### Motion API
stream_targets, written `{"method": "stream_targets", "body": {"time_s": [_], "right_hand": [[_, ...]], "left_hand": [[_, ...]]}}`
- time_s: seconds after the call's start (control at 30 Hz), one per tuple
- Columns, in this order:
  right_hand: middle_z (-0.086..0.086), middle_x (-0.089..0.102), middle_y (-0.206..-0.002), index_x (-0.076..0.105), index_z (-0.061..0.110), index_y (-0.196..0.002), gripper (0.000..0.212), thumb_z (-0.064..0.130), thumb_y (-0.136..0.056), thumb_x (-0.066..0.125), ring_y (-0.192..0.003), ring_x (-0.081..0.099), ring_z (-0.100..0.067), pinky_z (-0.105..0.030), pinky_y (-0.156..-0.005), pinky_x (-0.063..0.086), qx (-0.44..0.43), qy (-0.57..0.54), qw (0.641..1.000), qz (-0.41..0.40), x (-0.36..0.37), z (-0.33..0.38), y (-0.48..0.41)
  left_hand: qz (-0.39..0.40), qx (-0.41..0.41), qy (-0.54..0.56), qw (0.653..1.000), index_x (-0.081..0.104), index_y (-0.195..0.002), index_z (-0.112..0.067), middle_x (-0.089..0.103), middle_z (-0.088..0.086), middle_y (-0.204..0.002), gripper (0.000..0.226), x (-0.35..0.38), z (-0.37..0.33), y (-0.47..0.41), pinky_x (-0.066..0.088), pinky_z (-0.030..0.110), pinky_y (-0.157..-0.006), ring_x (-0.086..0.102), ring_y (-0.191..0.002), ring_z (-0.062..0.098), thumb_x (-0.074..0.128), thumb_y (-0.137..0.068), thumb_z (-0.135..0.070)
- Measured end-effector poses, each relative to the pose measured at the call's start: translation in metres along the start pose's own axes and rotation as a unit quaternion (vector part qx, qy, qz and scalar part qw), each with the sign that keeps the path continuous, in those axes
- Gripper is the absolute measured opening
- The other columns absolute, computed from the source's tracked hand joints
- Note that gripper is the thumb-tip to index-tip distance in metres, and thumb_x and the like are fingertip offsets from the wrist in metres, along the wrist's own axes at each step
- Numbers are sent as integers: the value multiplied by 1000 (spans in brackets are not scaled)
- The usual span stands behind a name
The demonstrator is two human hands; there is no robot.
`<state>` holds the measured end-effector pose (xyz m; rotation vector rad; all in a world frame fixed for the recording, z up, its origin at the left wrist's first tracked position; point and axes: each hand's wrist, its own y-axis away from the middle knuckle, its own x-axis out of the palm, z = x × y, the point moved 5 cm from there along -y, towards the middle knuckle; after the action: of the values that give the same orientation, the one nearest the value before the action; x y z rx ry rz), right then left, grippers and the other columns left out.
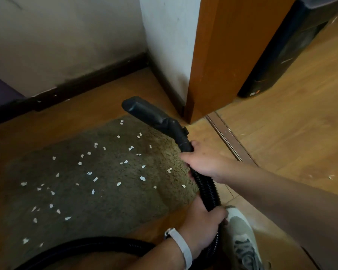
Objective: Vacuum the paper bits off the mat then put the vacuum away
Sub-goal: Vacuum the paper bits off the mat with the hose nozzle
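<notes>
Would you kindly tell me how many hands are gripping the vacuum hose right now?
2. The right hand grips the hose just behind the nozzle; the left hand grips it lower, beside the shoe.

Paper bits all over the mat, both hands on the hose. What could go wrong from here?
1. The hose loops across the near end of the mat, so pulling it may sweep paper bits onto the wooden floor.
2. The nozzle is close to the door frame; a wide stroke by the right hand and left hand could knock it.
3. The mat looks loose, so suction might bunch it.
</notes>
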<state>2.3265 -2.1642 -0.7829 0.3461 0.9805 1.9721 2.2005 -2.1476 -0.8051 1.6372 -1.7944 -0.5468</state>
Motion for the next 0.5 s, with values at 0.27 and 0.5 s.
{"method": "stream_targets", "body": {"time_s": [0.27,0.5], "right_hand": [[-1,58,-84,47,19,-104,23,25,-88,62,-68,60,-17,-28,-52,44,-150,409,900,-18,24,68,-67],[-10,59,-80,53,15,-104,19,14,-88,63,-55,61,-20,-31,-52,53,-63,236,948,205,48,104,-126]], "left_hand": [[-202,-1,-19,979,47,-123,-36,61,-15,-110,41,-33,-44,-50,44,23,-90,58,-105,7,65,-88,-23],[-163,-102,133,972,58,-108,-36,68,0,-106,44,-69,-67,-67,53,41,-94,66,-98,17,78,-70,-28]]}}
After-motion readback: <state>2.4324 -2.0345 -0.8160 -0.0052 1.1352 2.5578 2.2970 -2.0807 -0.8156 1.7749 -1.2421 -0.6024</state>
